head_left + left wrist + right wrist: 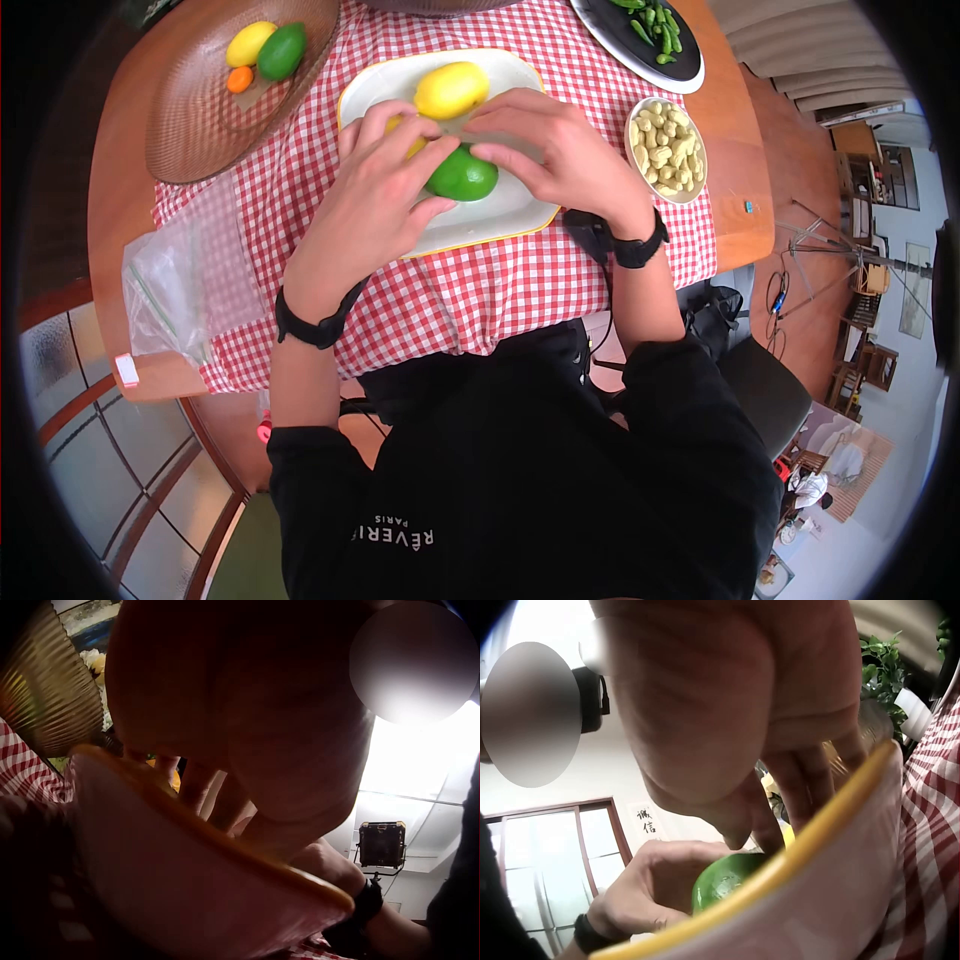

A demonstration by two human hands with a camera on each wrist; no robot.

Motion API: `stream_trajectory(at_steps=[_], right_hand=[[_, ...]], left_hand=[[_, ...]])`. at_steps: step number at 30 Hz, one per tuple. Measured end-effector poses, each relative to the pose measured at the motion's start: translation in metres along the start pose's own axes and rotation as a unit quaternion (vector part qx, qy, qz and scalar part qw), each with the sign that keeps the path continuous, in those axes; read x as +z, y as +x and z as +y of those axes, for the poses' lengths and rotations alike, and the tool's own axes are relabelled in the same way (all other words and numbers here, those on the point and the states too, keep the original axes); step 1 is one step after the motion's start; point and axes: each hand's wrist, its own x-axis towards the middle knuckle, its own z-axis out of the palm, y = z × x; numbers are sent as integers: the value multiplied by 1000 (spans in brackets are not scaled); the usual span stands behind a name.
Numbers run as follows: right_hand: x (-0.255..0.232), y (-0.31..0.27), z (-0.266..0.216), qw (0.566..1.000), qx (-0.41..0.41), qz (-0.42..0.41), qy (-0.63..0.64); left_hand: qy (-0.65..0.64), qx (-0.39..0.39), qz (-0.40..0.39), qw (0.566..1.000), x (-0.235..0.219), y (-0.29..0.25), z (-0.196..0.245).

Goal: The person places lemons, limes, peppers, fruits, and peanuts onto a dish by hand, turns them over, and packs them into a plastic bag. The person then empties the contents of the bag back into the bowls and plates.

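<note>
Could pop green fruit (464, 178) from pinching L hand (375, 195) w/ too much squeeze, or nudge far yellow fruit (452, 89) w/ loose R hand (562, 147).

The dish (375, 88) sits on the cloth (470, 290) over the tabletop (742, 170). In the dish, a lemon (452, 90) lies toward its far side, a lime (464, 178) toward its near side, and another fruit (415, 148) under the left hand (385, 185). Left of the dish stands a basin (190, 120) with three fruits (281, 52); front-left of the dish, a bag (175, 285). Right of the dish, a bowl (682, 200) holds peanuts (660, 150); behind-right of the dish, peppers (665, 30) lie on a plate (615, 30).
</note>
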Motion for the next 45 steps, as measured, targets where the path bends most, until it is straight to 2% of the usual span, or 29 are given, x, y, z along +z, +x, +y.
stream_trajectory(at_steps=[2,4,8,10,12,16,18,22,26,28,31,34,35,37,39,42,45], right_hand=[[-7,1,-8,999,-11,-9,47],[-6,0,-10,997,14,-27,66],[-5,-3,-6,997,40,-48,54],[-5,-3,-4,996,42,-56,49],[-5,-5,-1,999,7,-49,6],[-3,-4,-1,998,6,-56,9],[-4,-3,-8,999,-5,-21,26],[-2,-2,-6,998,-2,-26,54],[-4,-2,-7,998,10,-42,39],[-2,-3,-6,999,10,-44,15],[0,-3,-2,999,-5,-37,11],[-2,-2,-3,998,0,-37,42],[-2,-1,-3,999,-23,-21,43],[-1,-1,-3,998,-45,-6,45],[-1,-2,-4,998,-11,-30,53],[0,-4,-5,999,15,-16,46],[-7,-2,-6,1000,0,3,28]], left_hand=[[-3,-10,-1,1000,-2,-1,-1],[-25,-8,15,1000,-1,0,-4],[-17,-11,14,1000,-1,-1,-6],[0,13,31,999,-3,-1,-7],[-6,7,26,1000,-3,-2,-7],[-14,-19,3,1000,-4,0,-3],[-12,-13,5,1000,-3,-1,-5],[0,17,15,1000,-1,-3,-10],[11,10,27,1000,-4,-1,-2],[-33,-10,10,999,-6,0,1],[-32,-24,-11,999,-6,0,4],[-19,-5,-24,1000,-5,-2,-3],[-18,-7,-24,1000,-4,-3,-5],[8,16,-1,1000,-1,-4,-8],[14,11,-3,1000,0,-4,-7],[13,4,13,1000,-1,-1,-5],[-7,12,33,999,-3,0,-8]])
